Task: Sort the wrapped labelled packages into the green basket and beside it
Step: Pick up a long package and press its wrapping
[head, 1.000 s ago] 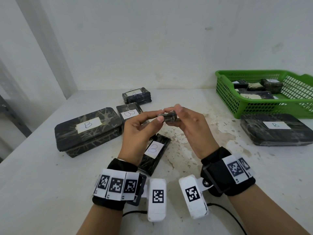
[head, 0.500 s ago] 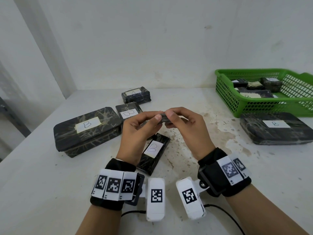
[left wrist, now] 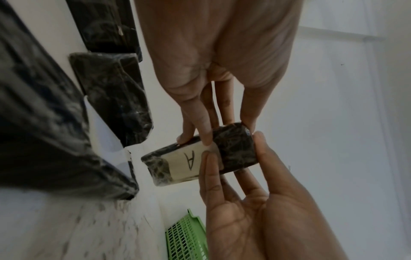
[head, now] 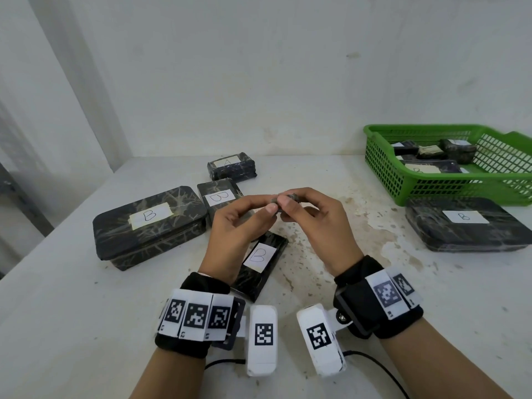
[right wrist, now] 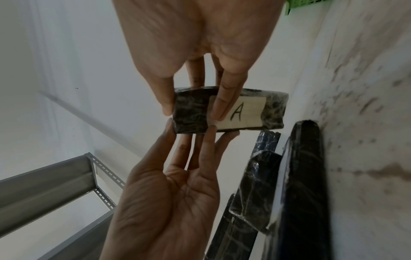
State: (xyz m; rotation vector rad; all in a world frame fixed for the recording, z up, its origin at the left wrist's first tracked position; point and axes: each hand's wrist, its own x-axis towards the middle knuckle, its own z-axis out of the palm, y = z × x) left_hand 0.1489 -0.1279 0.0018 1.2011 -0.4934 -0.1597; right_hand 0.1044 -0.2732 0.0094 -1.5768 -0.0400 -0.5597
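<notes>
Both hands hold one small dark wrapped package (head: 288, 198) above the middle of the table. Its white label reads A (right wrist: 237, 112) in the right wrist view. My left hand (head: 259, 210) pinches its left end with thumb and fingertips (left wrist: 205, 139). My right hand (head: 292, 204) pinches the same package from the right, fingers (right wrist: 222, 112) across the label's edge. The green basket (head: 383, 171) stands at the far right with several small wrapped packages (head: 457, 148) inside. A large package labelled B (head: 466, 226) lies on the table just in front of the basket.
On the table's left lie a large B package (head: 149, 226), a smaller B package (head: 218, 197), an A package (head: 231, 167) near the wall, and a flat B package (head: 260, 263) under my left wrist. A grey metal shelf frame (right wrist: 55, 184) stands off the left.
Both hands keep their pinch on the small package and have turned it slightly between the fingertips. Nothing on the table has moved.
</notes>
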